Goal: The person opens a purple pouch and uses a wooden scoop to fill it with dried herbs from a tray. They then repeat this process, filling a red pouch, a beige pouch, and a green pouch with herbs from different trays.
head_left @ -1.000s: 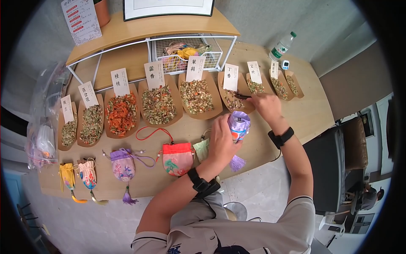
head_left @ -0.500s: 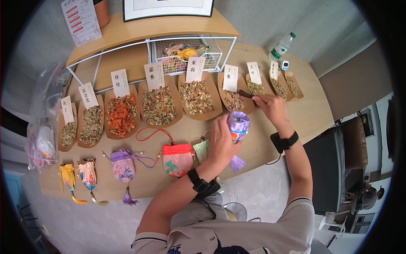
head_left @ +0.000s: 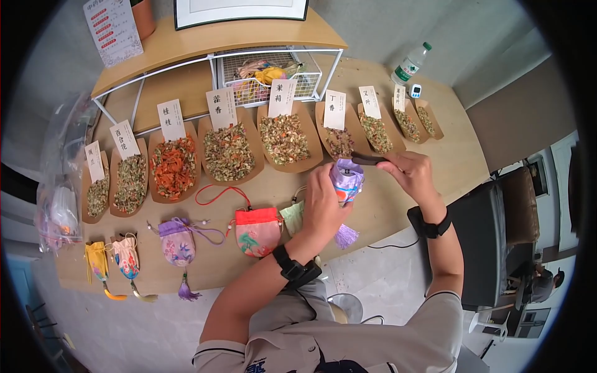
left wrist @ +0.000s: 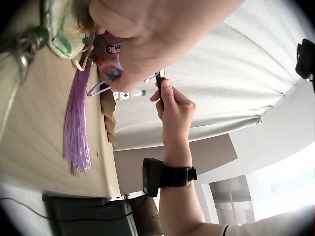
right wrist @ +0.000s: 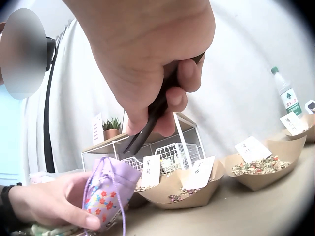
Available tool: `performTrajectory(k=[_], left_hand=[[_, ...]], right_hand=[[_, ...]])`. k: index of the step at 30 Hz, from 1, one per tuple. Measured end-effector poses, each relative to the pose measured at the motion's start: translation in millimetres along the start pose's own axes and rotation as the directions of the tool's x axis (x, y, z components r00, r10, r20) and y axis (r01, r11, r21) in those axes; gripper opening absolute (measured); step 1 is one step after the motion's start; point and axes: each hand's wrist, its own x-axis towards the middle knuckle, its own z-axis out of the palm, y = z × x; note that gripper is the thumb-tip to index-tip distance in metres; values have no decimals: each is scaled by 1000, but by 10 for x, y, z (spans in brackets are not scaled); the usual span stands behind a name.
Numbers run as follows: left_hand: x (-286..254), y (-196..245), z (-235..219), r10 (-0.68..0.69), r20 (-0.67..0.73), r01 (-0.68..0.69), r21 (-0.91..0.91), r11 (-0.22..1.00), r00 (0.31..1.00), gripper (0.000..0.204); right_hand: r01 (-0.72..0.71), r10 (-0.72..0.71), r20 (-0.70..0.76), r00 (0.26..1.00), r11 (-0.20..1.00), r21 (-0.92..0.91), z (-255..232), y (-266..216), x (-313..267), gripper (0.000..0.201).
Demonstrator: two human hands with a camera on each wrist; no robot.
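The person wears a pale grey short-sleeved shirt [head_left: 385, 339], with dark piping [head_left: 444, 292] at its cuffs and blue lettering [head_left: 255, 367] on its front. Beyond the shirt's left sleeve [head_left: 224, 353], a black strap [head_left: 287, 262] with a black box [head_left: 303, 275] rings the wrist below the bare left hand [head_left: 326, 208]. Beyond the shirt's right sleeve [head_left: 443, 314], a matching band [left wrist: 174, 176] and housing [left wrist: 152, 177], trailing a thin dark cable [head_left: 395, 246], sit below the right hand [head_left: 411, 175].

Purple pouch [head_left: 349, 179], shiny fabric, red and blue flower print, gripped in my left hand [head_left: 326, 204]. Mouth open, facing up, body slightly tilted. Lilac cord [right wrist: 123, 216] hangs down its side; lilac tassel [head_left: 346, 237] on the near side. Dark slim tool [head_left: 369, 160] gripped in my right hand [head_left: 411, 174], slanted, tip pointing left, just above pouch mouth.
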Motion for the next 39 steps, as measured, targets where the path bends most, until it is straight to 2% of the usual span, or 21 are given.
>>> performTrajectory(k=[4,7,10,13,19,28,31,39], left_hand=[[5,4,-7,-2,-3,2,15,1000,1000,84],[16,4,-7,-9,4,9,7,1000,1000,84],[9,18,-12,-4,7,4,5,1000,1000,83],[10,16,-14,7,-5,-7,2,1000,1000,83],[14,-8,-4,10,-3,-10,38,999,1000,85],[7,-19,5,11,-7,-11,42,999,1000,85],[7,-15,3,10,-6,-9,39,999,1000,86],[7,20,-13,-3,4,3,12,1000,1000,83]], right_hand=[[-27,27,11,1000,999,26,48,81,47,27],[-68,69,10,998,995,-72,129,121,105,28],[-51,75,102,992,974,-221,286,233,132,30],[-12,44,125,991,970,-243,454,279,147,30],[-39,69,91,993,956,-290,645,355,231,29],[49,10,152,988,924,-379,788,417,258,29],[99,-51,131,990,917,-387,827,422,228,28],[72,-41,92,995,929,-363,855,377,175,25]])
